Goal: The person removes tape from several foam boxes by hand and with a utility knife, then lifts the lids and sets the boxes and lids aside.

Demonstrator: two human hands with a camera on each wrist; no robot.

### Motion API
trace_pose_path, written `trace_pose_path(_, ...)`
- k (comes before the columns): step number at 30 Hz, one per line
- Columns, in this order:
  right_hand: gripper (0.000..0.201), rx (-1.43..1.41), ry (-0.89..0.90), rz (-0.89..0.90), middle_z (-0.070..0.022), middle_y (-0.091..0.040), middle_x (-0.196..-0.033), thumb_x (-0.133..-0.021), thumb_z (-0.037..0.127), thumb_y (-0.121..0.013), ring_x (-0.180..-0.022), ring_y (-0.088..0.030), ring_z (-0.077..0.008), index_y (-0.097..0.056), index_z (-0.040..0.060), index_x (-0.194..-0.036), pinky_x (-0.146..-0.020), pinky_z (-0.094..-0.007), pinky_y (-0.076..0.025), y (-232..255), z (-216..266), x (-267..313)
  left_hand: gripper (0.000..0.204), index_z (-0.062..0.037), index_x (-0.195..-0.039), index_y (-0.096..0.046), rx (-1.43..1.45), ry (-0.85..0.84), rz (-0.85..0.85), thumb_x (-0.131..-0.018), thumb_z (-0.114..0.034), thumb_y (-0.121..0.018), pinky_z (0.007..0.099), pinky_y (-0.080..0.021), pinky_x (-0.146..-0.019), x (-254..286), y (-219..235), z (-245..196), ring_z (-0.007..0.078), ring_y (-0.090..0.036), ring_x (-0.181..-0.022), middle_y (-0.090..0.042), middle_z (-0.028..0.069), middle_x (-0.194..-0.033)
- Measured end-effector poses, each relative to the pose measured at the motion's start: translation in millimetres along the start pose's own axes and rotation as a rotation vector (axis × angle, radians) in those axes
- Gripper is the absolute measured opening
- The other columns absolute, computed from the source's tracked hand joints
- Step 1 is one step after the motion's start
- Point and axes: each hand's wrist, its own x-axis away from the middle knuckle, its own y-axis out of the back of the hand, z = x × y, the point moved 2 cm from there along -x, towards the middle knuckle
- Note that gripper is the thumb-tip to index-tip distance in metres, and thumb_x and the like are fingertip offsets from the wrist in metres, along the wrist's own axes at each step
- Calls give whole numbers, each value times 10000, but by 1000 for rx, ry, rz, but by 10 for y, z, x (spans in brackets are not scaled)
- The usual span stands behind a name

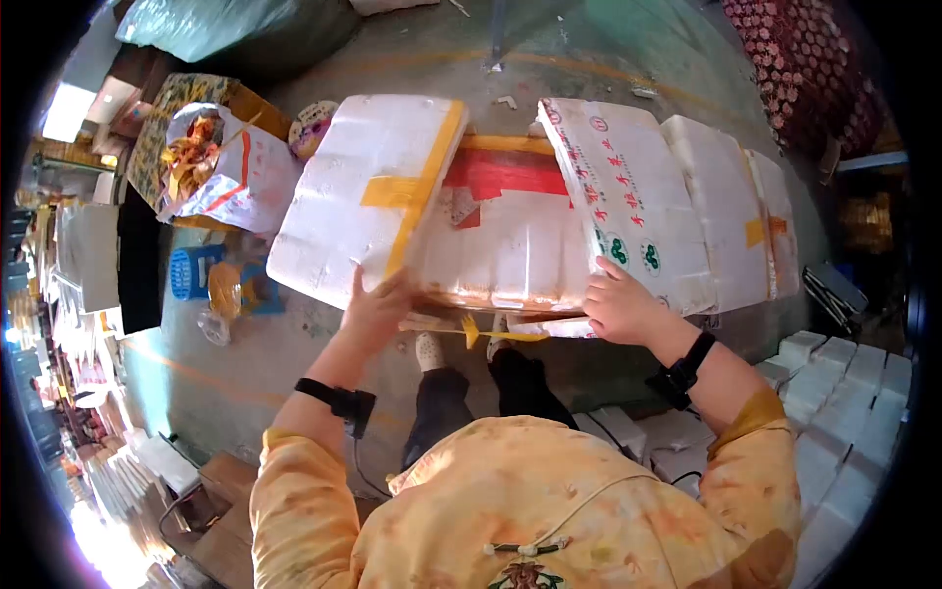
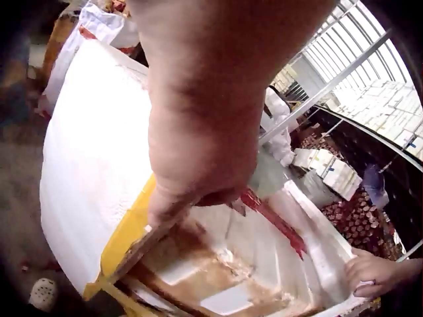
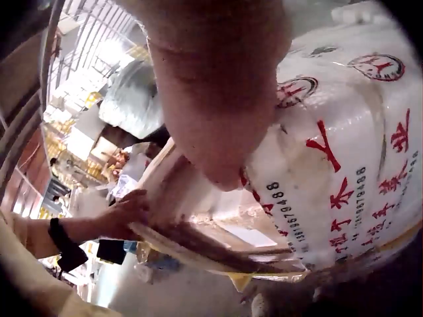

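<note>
In the head view an open white foam box [image 1: 530, 245] lies in front of me, with red tape [image 1: 505, 174] across its far part. The left wrist view shows brown stains inside it. My left hand [image 1: 376, 312] grips the near edge on its left, beside a white foam slab [image 1: 343, 191] with yellow tape [image 1: 432, 182] along its side. My right hand [image 1: 623, 306] holds the opposite edge, at a white foam piece [image 1: 633, 177] with red lettering and green marks. Its fingers curl over the rim in the left wrist view [image 2: 373, 272].
More white foam boxes [image 1: 721, 206] continue to the right. On the left stand a white bag [image 1: 250, 177] with crumpled contents and a blue plastic item [image 1: 194, 272]. Stacked white blocks [image 1: 844, 393] fill the lower right. Patterned red sacks [image 1: 800, 69] stand at the upper right.
</note>
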Motion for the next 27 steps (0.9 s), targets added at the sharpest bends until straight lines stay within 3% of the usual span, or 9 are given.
trace_pose_path(4,73,-15,17,-64,-17,-517,-746,-649,164,-598,-893,-527,-183,-560,112,-683,-1024,-446,-279,13,34,181,397,-168,-890,-589,26,-58,-54,-542,-268,-752,637,-190,-986,305,30,180,133,-247,-1313,-437,-52,-1258)
trace_pose_path(10,170,94,-33,36,-10,-563,-826,-672,231,-627,-949,-524,-193,-628,125,-805,-1032,-465,-252,166,234,129,212,-160,-898,-636,76,-2,-53,-691,-192,-602,657,-198,-968,493,-26,338,115,-264,-1299,-515,-47,-1194)
trace_pose_path(15,281,262,-98,398,-47,-608,-848,-696,291,-660,-943,-551,-213,-639,137,-930,-1014,-459,-277,-22,481,-65,285,-137,-982,-641,4,-59,130,-745,-252,-534,643,-249,-937,398,40,45,144,-315,-1253,-540,-28,-1131)
trace_pose_path(17,274,-243,-400,280,-62,-613,-826,-710,309,-646,-894,-571,-239,-642,135,-921,-956,-430,-329,-692,494,31,332,-168,-1070,-608,68,-162,100,-759,-266,-545,596,-286,-939,434,-119,-45,186,-346,-1224,-545,-8,-1076)
trace_pose_path(19,294,-289,-333,414,-79,-618,-810,-716,327,-636,-850,-585,-273,-637,133,-936,-872,-403,-384,-651,615,-102,434,-192,-1167,-528,233,-55,47,-756,-311,-600,532,-266,-993,453,22,-90,252,-291,-1271,-453,45,-1245)
trace_pose_path(20,316,-73,-122,610,-89,-619,-805,-714,336,-634,-830,-588,-294,-631,131,-955,-817,-391,-412,-579,694,-164,488,-197,-1214,-492,181,11,89,-761,-337,-610,518,-240,-1018,469,85,-85,272,-254,-1297,-395,66,-1320)
trace_pose_path(24,326,-86,-436,337,-126,-600,-936,-724,298,-619,-910,-562,-319,-612,83,-969,-784,-416,-444,-298,471,-373,641,-178,-1290,-411,392,536,-5,-729,-341,-673,537,-169,-1049,656,-13,187,339,-154,-1329,-256,127,-1401)
trace_pose_path(25,265,-72,-368,-3,-137,-600,-853,-713,249,-600,-817,-584,-331,-615,58,-895,-733,-428,-474,-261,377,-422,638,-176,-1301,-397,421,628,12,-742,-344,-657,532,-153,-1057,723,-57,281,329,-140,-1335,-250,122,-1407)
trace_pose_path(27,325,-6,-420,-201,-162,-595,-888,-710,217,-605,-856,-576,-336,-590,49,-988,-772,-425,-468,-173,189,-527,644,-170,-1311,-382,465,784,25,-751,-347,-645,526,-136,-1065,873,-166,456,325,-135,-1337,-238,117,-1415)
